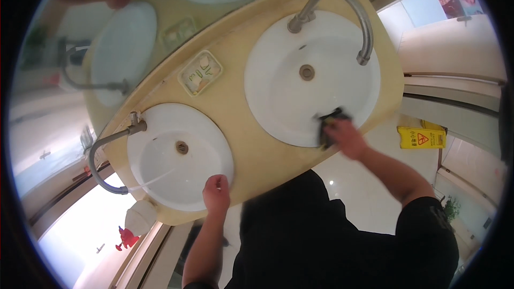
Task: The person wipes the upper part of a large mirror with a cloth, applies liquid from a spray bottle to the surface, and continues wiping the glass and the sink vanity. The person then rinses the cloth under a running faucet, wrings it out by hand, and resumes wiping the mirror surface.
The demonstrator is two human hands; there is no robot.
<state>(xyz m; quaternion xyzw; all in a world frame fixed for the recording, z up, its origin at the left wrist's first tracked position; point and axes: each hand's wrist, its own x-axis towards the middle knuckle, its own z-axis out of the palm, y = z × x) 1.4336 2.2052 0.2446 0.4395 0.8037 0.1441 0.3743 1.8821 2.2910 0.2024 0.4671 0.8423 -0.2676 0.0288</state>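
My right hand (345, 138) grips a dark cloth (325, 127) with a hint of yellow on it, pressed against the near rim of the right white washbasin (284, 112). Motion blurs the cloth's outline. By the near right rim of the left white washbasin (155, 187), my left hand (216, 195) is closed in a loose fist, with nothing visible in it. A thin stream of water (155, 179) runs from the left curved metal faucet (104, 147) into that basin. Over the right basin arches a taller metal faucet (365, 21), with no water seen coming from it.
Both basins are set in a yellowish countertop (241, 166). Between them, near the mirror (80, 96), lies a soap dish (201, 73). A yellow floor sign (423, 138) stands right of the counter. A white container (140, 217) and something red (127, 238) are beyond its left end.
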